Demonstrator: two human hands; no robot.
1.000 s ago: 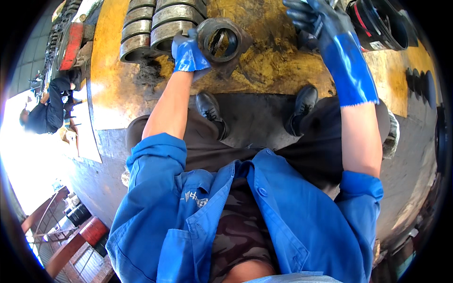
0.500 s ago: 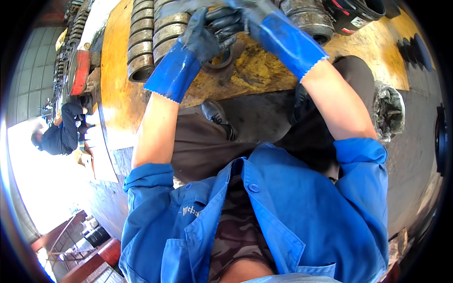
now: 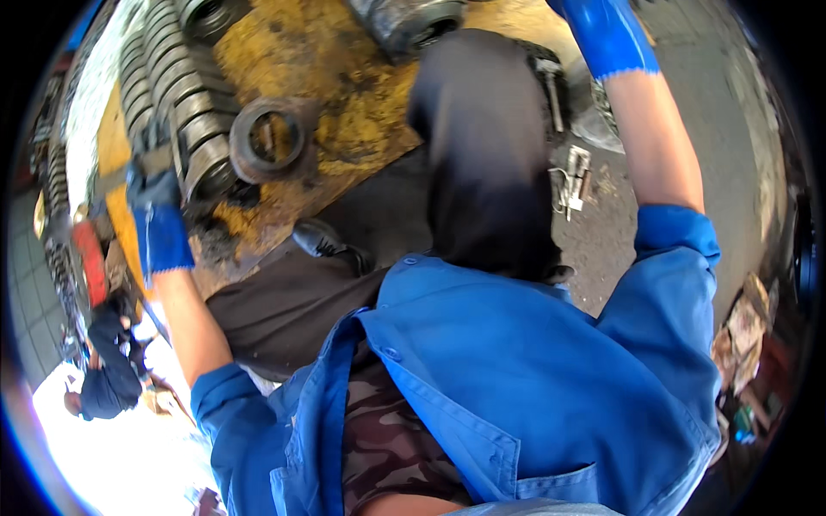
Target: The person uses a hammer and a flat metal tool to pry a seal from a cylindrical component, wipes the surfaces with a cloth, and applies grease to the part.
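Note:
My left hand [image 3: 153, 176], in a dark glove with a blue cuff, is at the near end of two rows of stacked metal rings [image 3: 182, 82]. Its fingers are curled round a flat brownish-grey piece [image 3: 157, 160] whose kind I cannot make out. Just right of the rows lies a single thick metal ring [image 3: 268, 142] on the yellow, grease-stained board [image 3: 353, 112]. My right hand [image 3: 602, 30] reaches out at the top right, where the picture edge cuts it off. Only the blue glove shows there, so its fingers are hidden.
A dark metal cylinder [image 3: 409, 21] lies beyond my raised knee [image 3: 473, 95]. A clear plastic bag [image 3: 595, 125] and small metal parts [image 3: 572, 181] are on the floor to the right. Another person [image 3: 112, 370] is bent over at the far left. Cardboard-like scraps [image 3: 742, 331] lie at the right.
My hands were together above the rings and are now wide apart, the left by the ring rows, the right out at the top right. The view has swung to the right.

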